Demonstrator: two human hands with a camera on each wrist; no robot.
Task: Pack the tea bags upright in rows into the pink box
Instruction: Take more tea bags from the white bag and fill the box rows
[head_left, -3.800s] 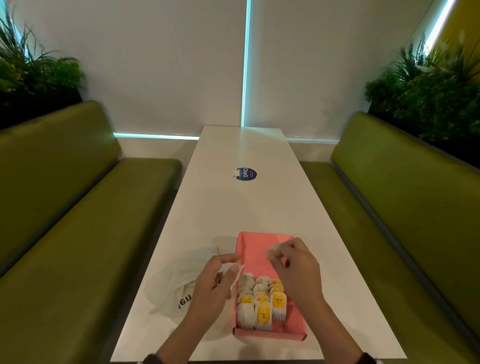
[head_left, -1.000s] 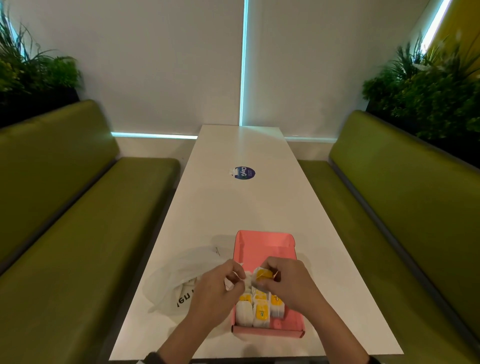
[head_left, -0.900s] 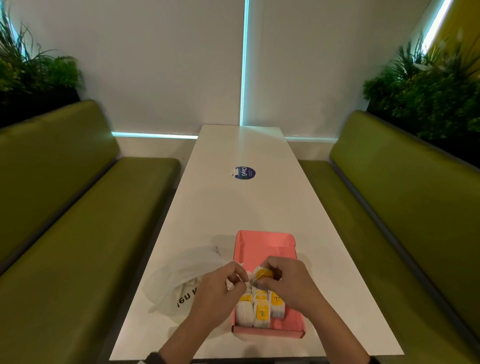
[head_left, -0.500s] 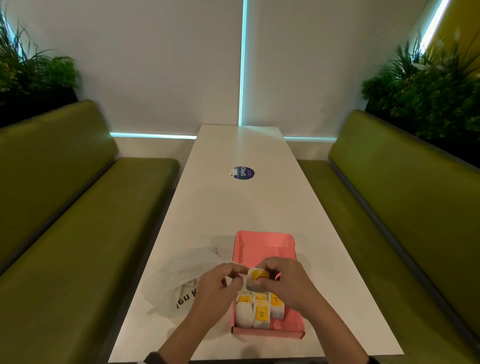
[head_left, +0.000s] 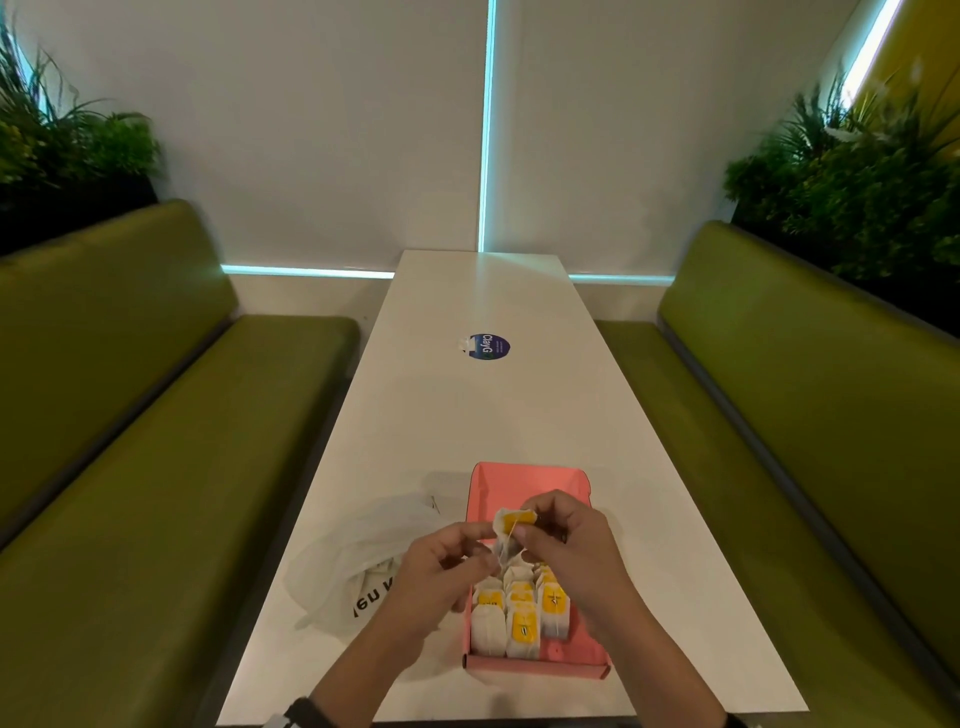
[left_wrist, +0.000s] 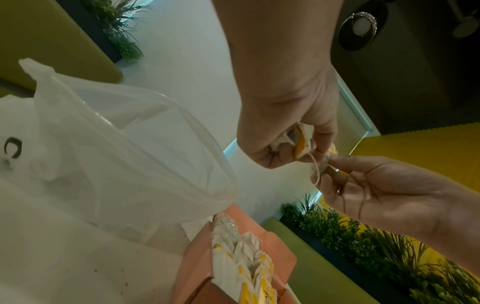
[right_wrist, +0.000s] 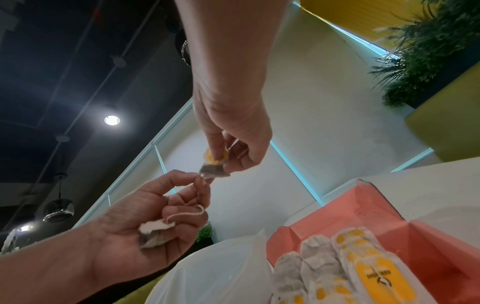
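The pink box (head_left: 525, 480) lies open on the white table, its near half filled with upright rows of tea bags (head_left: 522, 613) with yellow tags. Above those rows my right hand (head_left: 563, 538) pinches a loose tea bag (head_left: 514, 521) at its yellow tag. In the right wrist view, my left hand (right_wrist: 200, 181) pinches that bag's lower corner (right_wrist: 214, 171). It also keeps a second tea bag (right_wrist: 153, 232) in its curled fingers. A white string (left_wrist: 315, 172) hangs between the two hands. The far half of the box is bare.
A crumpled clear plastic bag (head_left: 358, 561) with black print lies left of the box, touching it. A round blue sticker (head_left: 488, 347) sits mid-table. Green benches (head_left: 156, 441) run along both sides, with plants behind them. The table's near edge is just below the box.
3.8 s ago the hands were apart over the box. They came together on a tea bag and have since lifted it a little above the packed rows.
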